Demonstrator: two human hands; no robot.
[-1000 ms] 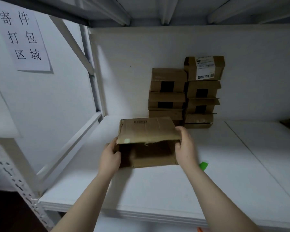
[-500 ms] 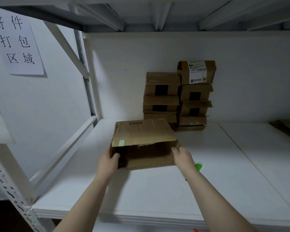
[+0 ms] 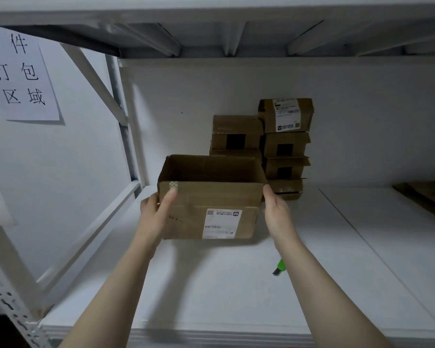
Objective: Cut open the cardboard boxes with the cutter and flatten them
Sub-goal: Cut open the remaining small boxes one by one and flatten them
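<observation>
One open-topped box (image 3: 211,197) of plain brown corrugated card sits mid-frame, a white printed label on its near face. Whether it rests on the white shelf board (image 3: 211,292) I can't tell. Two bare hands hold it. The left hand (image 3: 156,212) grips the left corner, thumb laid across the front. The right hand (image 3: 276,212) presses flat against the right wall, thumb straight up. One green-and-black cutter (image 3: 279,267) lies lower right, part hidden by the forearm. Behind, I count six stacked boxes (image 3: 285,145) in two columns. One paper sign (image 3: 20,76) hangs upper left.
</observation>
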